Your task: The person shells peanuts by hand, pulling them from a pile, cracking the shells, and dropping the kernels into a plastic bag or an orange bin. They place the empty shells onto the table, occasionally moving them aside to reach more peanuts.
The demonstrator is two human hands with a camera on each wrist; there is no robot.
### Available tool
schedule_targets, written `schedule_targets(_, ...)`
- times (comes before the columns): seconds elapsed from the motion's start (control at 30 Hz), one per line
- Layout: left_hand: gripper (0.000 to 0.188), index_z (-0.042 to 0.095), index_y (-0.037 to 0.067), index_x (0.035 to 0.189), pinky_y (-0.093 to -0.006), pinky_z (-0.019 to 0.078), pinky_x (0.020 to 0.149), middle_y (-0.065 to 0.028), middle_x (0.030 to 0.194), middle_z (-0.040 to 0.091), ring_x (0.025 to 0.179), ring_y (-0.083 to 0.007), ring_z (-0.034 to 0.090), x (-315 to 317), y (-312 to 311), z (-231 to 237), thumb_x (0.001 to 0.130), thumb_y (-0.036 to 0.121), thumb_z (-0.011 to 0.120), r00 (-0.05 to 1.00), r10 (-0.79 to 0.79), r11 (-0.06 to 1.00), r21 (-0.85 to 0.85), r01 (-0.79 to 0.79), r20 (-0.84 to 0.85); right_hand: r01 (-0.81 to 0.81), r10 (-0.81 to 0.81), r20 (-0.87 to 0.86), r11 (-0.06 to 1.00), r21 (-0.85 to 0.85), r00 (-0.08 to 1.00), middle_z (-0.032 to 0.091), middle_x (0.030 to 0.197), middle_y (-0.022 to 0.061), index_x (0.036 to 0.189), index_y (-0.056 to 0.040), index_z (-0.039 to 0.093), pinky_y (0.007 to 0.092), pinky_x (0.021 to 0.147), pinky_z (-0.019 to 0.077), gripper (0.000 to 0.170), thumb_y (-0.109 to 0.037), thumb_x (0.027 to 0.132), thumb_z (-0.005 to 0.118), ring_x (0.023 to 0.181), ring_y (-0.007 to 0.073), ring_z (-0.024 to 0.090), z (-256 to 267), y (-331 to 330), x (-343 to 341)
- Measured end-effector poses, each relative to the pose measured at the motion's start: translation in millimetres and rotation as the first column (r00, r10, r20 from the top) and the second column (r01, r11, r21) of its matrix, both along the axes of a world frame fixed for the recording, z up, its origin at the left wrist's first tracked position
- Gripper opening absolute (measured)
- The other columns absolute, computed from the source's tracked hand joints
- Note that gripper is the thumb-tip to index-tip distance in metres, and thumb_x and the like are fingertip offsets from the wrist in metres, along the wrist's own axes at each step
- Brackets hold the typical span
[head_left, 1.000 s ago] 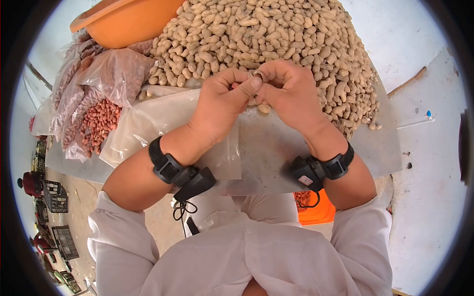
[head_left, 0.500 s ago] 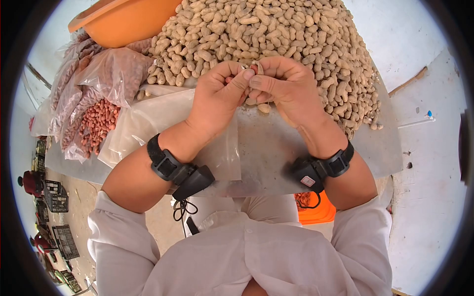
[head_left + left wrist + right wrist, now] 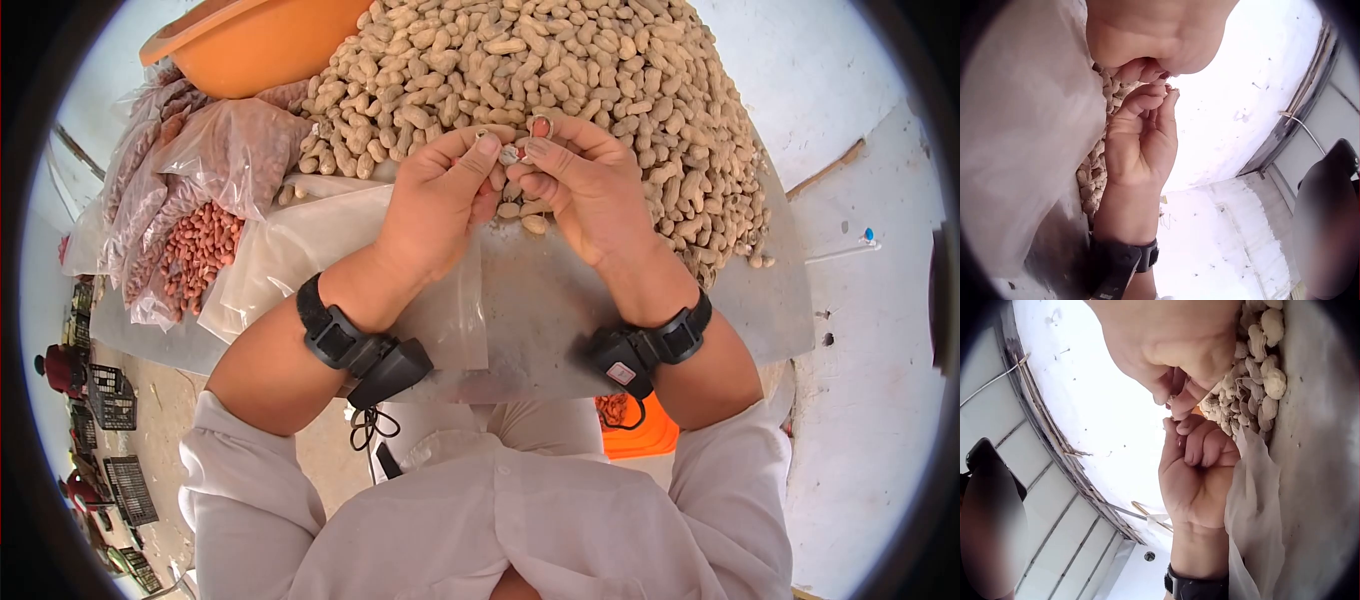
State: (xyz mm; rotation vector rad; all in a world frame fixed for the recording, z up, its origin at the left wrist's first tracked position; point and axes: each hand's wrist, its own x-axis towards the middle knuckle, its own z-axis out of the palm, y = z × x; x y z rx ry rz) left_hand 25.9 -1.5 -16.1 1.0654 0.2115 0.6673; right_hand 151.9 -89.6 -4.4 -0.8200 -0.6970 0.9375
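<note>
Both hands meet over the near edge of a heap of unshelled peanuts [image 3: 560,70]. My right hand [image 3: 595,190] pinches an opened peanut shell [image 3: 541,127] with a red kernel showing in it. Fingertips nearly touching it, my left hand [image 3: 435,200] has its thumb bent against the index finger. Red peanut kernels show within its curled fingers, one of them a kernel [image 3: 1180,442] in the right wrist view. A pale bit of shell [image 3: 509,155] sits between the two hands' fingertips.
Shelled red peanuts [image 3: 203,250] lie in a clear plastic bag [image 3: 235,140] at the left. Behind it stands an orange basin [image 3: 270,45]. A flat plastic sheet [image 3: 300,250] covers part of the metal table [image 3: 560,310]. Below the table is an orange container [image 3: 650,430].
The hands' fingertips have drawn slightly apart. The shell at the right fingertips now shows open with its red kernel, and more red shows in the left hand's fingers.
</note>
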Motion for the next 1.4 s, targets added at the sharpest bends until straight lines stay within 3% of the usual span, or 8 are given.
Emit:
schedule_targets(0.17, 0.025, 0.056, 0.0, 0.095, -0.0171, 0.0349, 0.047, -0.0008, 0.07, 0.05, 0.055, -0.007, 0.042, -0.8, 10.0, -2.0, 0.095, 0.021, 0.042, 0.981, -0.196, 0.93, -0.321, 0.182, -0.011, 0.121, -0.116, 0.378, 0.993, 0.011, 0.919, 0.063, 0.082, 0.0082, 0.098, 0.0047, 0.059, 0.0235, 0.063, 0.0502, 0.019, -0.001, 0.079, 0.062, 0.07, 0.0134, 0.062, 4.8, -2.9, -4.2)
schedule_targets(0.4, 0.029, 0.047, 0.005, 0.075, -0.0198, 0.0382, 0.046, -0.0035, 0.067, 0.049, 0.055, -0.012, 0.045, 0.1, 13.9, -5.0, 0.095, 0.025, 0.041, 0.949, -0.312, 0.756, -0.598, 0.268, 0.031, 0.214, -0.243, 0.759, 0.967, 0.139, 0.605, 0.062, 0.083, 0.0062, 0.099, 0.0, 0.062, 0.022, 0.064, 0.0497, 0.023, 0.002, 0.077, 0.061, 0.073, 0.0099, 0.06, 0.8, -3.2, -5.2)
schedule_targets(0.6, 0.03, 0.048, 0.005, 0.074, -0.0203, 0.0405, 0.047, -0.0055, 0.069, 0.053, 0.057, -0.0134, 0.047, 1.5, 15.4, -4.5, 0.095, 0.025, 0.042, 0.947, -0.321, 0.772, -0.572, 0.277, 0.026, 0.166, -0.208, 0.686, 0.978, 0.128, 0.697, 0.062, 0.084, 0.0069, 0.099, 0.0006, 0.063, 0.0219, 0.065, 0.0494, 0.024, 0.001, 0.075, 0.062, 0.072, 0.0105, 0.06, 3.2, -6.6, -6.5)
schedule_targets(0.7, 0.03, 0.05, 0.004, 0.075, -0.0208, 0.0415, 0.047, -0.0066, 0.069, 0.055, 0.058, -0.0138, 0.049, 2.1, 18.6, -8.9, 0.094, 0.025, 0.043, 0.947, -0.319, 0.751, -0.598, 0.28, 0.042, 0.114, -0.228, 0.832, 0.974, 0.197, 0.506, 0.062, 0.084, 0.0071, 0.1, -0.0001, 0.063, 0.0218, 0.065, 0.049, 0.024, 0.001, 0.076, 0.062, 0.073, 0.0104, 0.06, 8.1, -7.6, -3.9)
schedule_targets(0.9, 0.03, 0.049, -0.001, 0.081, -0.0184, 0.0382, 0.045, -0.0044, 0.072, 0.05, 0.059, -0.0117, 0.044, 0.3, 14.9, -1.5, 0.094, 0.026, 0.042, 0.949, -0.315, 0.788, -0.553, 0.271, 0.017, 0.12, -0.191, 0.677, 0.981, 0.151, 0.71, 0.063, 0.084, 0.0057, 0.1, 0.0008, 0.062, 0.0218, 0.063, 0.0481, 0.023, 0.0, 0.077, 0.063, 0.07, 0.0089, 0.058, 1.0, -4.8, -0.6)
schedule_targets(1.1, 0.037, 0.057, -0.002, 0.101, -0.019, 0.0398, 0.047, -0.0069, 0.076, 0.057, 0.058, -0.012, 0.046, 0.7, 18.5, -4.9, 0.094, 0.03, 0.04, 0.917, -0.385, 0.777, -0.499, 0.384, 0.107, 0.304, -0.337, 0.532, 0.941, 0.151, 0.777, 0.063, 0.075, 0.0039, 0.1, 0.0048, 0.061, 0.0197, 0.058, 0.0466, 0.023, -0.005, 0.08, 0.064, 0.064, 0.0077, 0.058, 23.0, -11.6, 2.5)
schedule_targets(1.2, 0.039, 0.055, -0.001, 0.111, -0.0186, 0.0368, 0.046, -0.0065, 0.078, 0.056, 0.059, -0.0113, 0.045, 1.5, 25.7, -11.6, 0.096, 0.03, 0.037, 0.91, -0.401, 0.805, -0.433, 0.405, 0.107, 0.342, -0.379, 0.561, 0.923, 0.175, 0.736, 0.063, 0.073, 0.0025, 0.101, 0.0043, 0.061, 0.0181, 0.056, 0.0445, 0.024, -0.008, 0.08, 0.065, 0.063, 0.0065, 0.057, 41.8, -21.7, 12.6)
schedule_targets(1.4, 0.035, 0.054, -0.006, 0.112, -0.0152, 0.0366, 0.047, -0.0051, 0.077, 0.053, 0.056, -0.0079, 0.04, 1.7, 24.3, -12.5, 0.094, 0.023, 0.044, 0.937, -0.343, 0.852, -0.4, 0.339, 0.063, 0.302, -0.074, 0.813, 0.945, -0.128, 0.577, 0.062, 0.075, -0.0005, 0.098, 0.0004, 0.064, 0.0175, 0.057, 0.0413, 0.021, -0.005, 0.077, 0.064, 0.065, 0.0042, 0.054, 75.3, -84.3, 48.3)
